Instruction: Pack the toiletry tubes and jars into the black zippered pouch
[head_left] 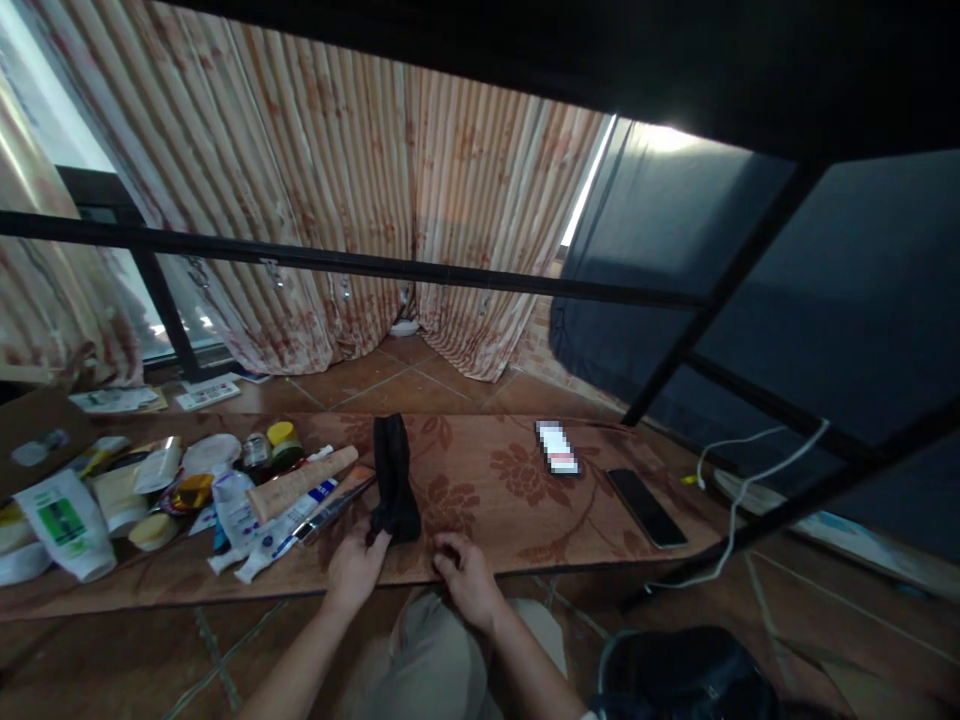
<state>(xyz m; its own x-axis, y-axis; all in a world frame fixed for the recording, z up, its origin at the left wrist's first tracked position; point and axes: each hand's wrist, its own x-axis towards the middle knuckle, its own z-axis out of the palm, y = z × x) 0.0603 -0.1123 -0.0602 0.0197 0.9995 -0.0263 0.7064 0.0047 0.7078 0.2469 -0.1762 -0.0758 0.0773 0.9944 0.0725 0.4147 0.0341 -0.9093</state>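
Dim, daylight around striped curtains (337,180), shadowed top, soft blur

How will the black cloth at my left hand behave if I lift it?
Probably floppy: the black cloth has soft, uneven edges and a bend near its lower end. Likely light, as it looks like a small strip of fabric. Rolling seems unlikely, given its limp shape.

Tabletop (480,505) has a brown floral cloth. Past its far edge: striped, red-patterned curtains (330,180) hanging down by a reddish-brown tile floor (412,378). Black metal frame (450,274) runs across, slanted post near the far right corner. Dark blue cloth (862,290) behind that. Daylight through window (71,125), far left. Dark panel (750,60) overhead; room dim.
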